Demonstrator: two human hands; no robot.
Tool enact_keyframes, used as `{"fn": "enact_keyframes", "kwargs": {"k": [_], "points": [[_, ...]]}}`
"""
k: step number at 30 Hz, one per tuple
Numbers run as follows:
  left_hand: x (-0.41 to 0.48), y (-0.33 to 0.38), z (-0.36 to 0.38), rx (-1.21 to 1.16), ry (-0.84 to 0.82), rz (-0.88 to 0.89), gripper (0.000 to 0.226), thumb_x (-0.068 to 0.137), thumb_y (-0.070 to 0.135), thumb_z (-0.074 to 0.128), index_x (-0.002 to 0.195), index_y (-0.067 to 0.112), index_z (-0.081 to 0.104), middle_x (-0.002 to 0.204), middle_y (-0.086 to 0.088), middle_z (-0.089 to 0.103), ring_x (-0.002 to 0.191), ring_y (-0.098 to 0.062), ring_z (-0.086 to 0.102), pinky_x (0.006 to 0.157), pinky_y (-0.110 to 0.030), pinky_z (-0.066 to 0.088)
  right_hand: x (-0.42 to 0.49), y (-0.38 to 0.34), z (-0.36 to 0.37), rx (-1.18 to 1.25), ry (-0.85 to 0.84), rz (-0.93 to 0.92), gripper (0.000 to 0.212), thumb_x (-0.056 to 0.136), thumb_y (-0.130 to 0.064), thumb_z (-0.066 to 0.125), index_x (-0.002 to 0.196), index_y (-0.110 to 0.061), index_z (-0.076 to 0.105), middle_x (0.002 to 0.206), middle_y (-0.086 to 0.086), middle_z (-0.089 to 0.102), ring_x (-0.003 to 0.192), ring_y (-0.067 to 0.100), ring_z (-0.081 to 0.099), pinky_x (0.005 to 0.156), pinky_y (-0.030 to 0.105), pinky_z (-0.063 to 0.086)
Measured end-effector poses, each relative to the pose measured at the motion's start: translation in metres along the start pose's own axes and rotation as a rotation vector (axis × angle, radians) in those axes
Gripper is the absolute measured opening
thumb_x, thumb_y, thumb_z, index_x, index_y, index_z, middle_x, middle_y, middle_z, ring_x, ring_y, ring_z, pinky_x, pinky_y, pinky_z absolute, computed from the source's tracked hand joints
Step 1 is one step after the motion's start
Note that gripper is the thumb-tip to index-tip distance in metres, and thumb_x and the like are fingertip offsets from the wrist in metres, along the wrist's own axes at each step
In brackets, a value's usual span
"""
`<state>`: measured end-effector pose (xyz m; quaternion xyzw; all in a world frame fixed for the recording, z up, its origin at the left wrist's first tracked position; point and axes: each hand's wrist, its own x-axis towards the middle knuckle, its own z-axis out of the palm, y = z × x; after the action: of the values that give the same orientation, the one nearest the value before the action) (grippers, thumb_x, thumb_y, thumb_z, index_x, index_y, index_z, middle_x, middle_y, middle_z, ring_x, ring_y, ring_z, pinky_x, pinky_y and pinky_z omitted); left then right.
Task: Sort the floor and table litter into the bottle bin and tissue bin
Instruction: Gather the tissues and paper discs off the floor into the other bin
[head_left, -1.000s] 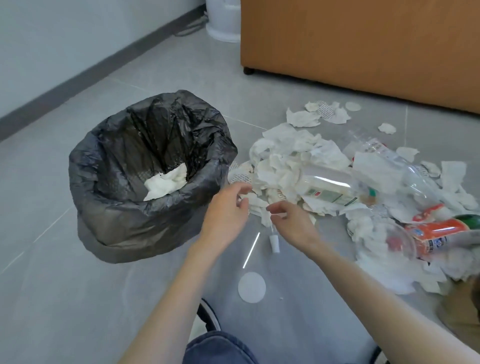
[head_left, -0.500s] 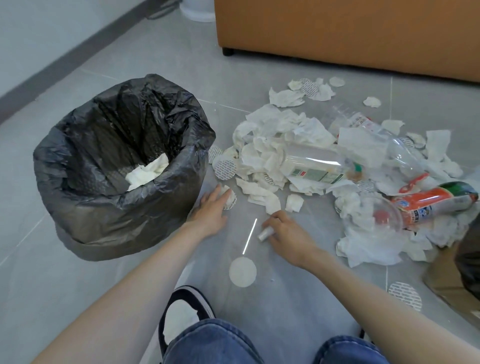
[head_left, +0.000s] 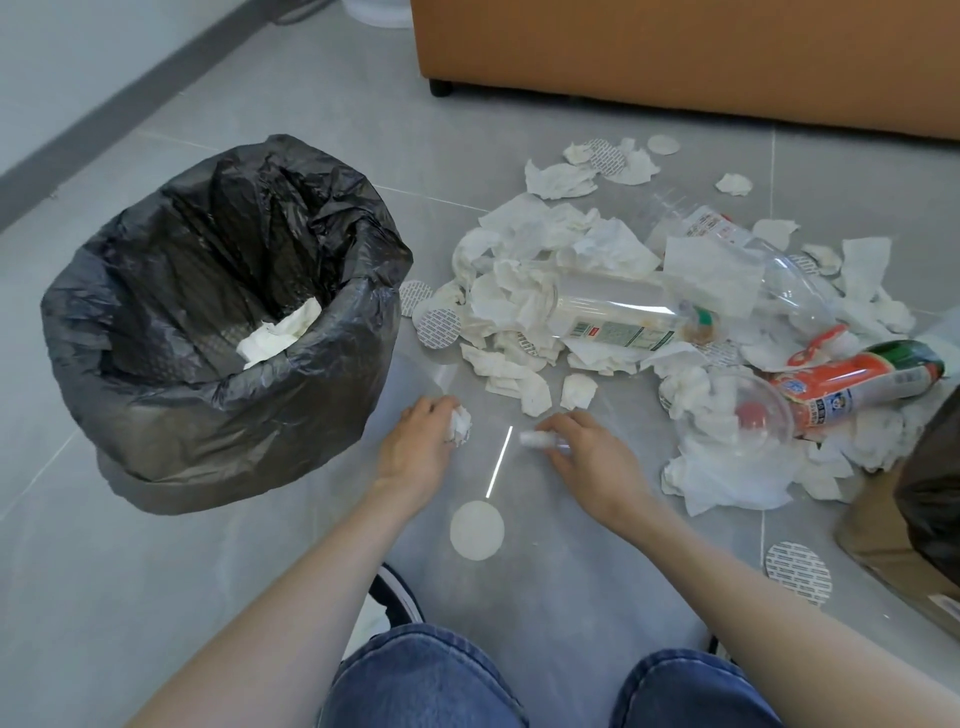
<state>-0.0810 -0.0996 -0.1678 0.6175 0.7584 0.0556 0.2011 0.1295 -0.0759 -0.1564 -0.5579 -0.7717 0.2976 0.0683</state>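
Fingers of left hand (head_left: 415, 447) curl round crumpled tissue (head_left: 460, 426); right hand (head_left: 587, 457) pinches scrap (head_left: 532, 439).

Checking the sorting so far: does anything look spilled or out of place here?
Crumpled tissues lie strewn over the floor right of the black-lined bin, with a clear bottle and a red-labelled bottle on their sides among them. Round seal discs are scattered about. The bin shows one tissue wad.

Crinkled glossy black plastic bag (head_left: 171, 395) lines the bin; soft crumpled paper tissues (head_left: 524, 291); clear smooth plastic bottle (head_left: 618, 312); polished grey floor (head_left: 156, 597) tiles.
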Motion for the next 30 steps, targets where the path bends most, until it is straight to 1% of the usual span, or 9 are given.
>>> {"fn": "enact_keyframes", "kwargs": {"k": [4,6,8,11,13,17,23,27,30], "points": [[-0.003,0.004,0.007,0.078,-0.026,-0.016,0.05,0.094,0.019,0.049,0.141,0.018,0.034,0.13,-0.01,0.043,0.119,-0.027,0.043,0.092,-0.036,0.043,0.005,-0.011,-0.004,0.128,0.065,0.087,0.026,0.097,-0.032,0.048,0.122,-0.025,0.054,0.113,-0.006,0.054,0.097,0.017,0.055,0.071,0.03,0.039],[-0.001,0.005,0.007,0.045,-0.047,-0.05,0.048,0.093,0.019,0.051,0.139,0.015,0.038,0.128,-0.012,0.044,0.119,-0.028,0.042,0.092,-0.035,0.04,0.007,-0.015,-0.006,0.208,0.084,0.124,0.026,0.096,-0.03,0.05,0.122,-0.025,0.055,0.114,-0.007,0.055,0.094,0.014,0.051,0.072,0.028,0.036],[0.001,0.005,0.006,0.016,-0.042,-0.06,0.047,0.09,0.019,0.058,0.134,0.012,0.043,0.129,-0.012,0.042,0.121,-0.029,0.039,0.094,-0.034,0.038,0.008,-0.018,-0.007,0.294,0.099,0.151,0.025,0.095,-0.029,0.051,0.12,-0.024,0.057,0.114,-0.008,0.056,0.093,0.012,0.051,0.074,0.027,0.037],[0.005,0.004,0.002,0.012,-0.022,-0.065,0.05,0.086,0.019,0.066,0.13,0.008,0.046,0.137,-0.012,0.028,0.126,-0.028,0.03,0.103,-0.033,0.035,0.01,-0.02,-0.005,0.378,0.103,0.163,0.023,0.094,-0.027,0.054,0.116,-0.022,0.059,0.112,-0.006,0.059,0.1,0.014,0.054,0.081,0.028,0.043],[0.007,0.003,0.0,0.013,-0.053,-0.045,0.05,0.085,0.018,0.067,0.129,0.006,0.045,0.139,-0.012,0.028,0.127,-0.028,0.031,0.105,-0.034,0.035,0.012,-0.021,-0.003,0.408,0.103,0.171,0.022,0.093,-0.026,0.056,0.114,-0.021,0.061,0.11,-0.005,0.061,0.102,0.015,0.055,0.084,0.03,0.045],[0.008,0.004,-0.001,-0.016,-0.093,-0.015,0.044,0.085,0.017,0.066,0.124,0.008,0.046,0.13,-0.01,0.039,0.12,-0.028,0.038,0.098,-0.031,0.036,0.012,-0.024,-0.001,0.429,0.097,0.186,0.021,0.093,-0.027,0.055,0.112,-0.018,0.06,0.108,-0.005,0.06,0.096,0.018,0.057,0.079,0.031,0.045],[0.008,0.006,0.0,-0.156,-0.171,-0.16,0.061,0.078,0.021,0.073,0.128,0.012,0.039,0.132,-0.014,0.03,0.124,-0.03,0.029,0.101,-0.03,0.031,0.011,-0.024,0.0,0.475,0.096,0.229,0.024,0.092,-0.027,0.055,0.114,-0.018,0.058,0.109,-0.005,0.058,0.093,0.015,0.054,0.074,0.026,0.038],[0.002,0.004,0.006,-0.144,-0.2,-0.132,0.045,0.086,0.025,0.065,0.121,0.004,0.045,0.129,-0.013,0.026,0.124,-0.027,0.024,0.103,-0.025,0.026,0.009,-0.023,-0.004,0.504,0.102,0.245,0.025,0.093,-0.028,0.056,0.116,-0.018,0.057,0.108,-0.007,0.057,0.093,0.013,0.053,0.075,0.025,0.037],[-0.005,0.007,0.001,-0.203,-0.147,-0.12,0.038,0.091,0.029,0.058,0.117,0.004,0.046,0.125,-0.013,0.033,0.122,-0.028,0.028,0.1,-0.028,0.029,0.011,-0.024,-0.009,0.528,0.129,0.242,0.022,0.093,-0.028,0.056,0.114,-0.02,0.056,0.102,-0.011,0.054,0.09,0.011,0.051,0.075,0.024,0.036]]}}
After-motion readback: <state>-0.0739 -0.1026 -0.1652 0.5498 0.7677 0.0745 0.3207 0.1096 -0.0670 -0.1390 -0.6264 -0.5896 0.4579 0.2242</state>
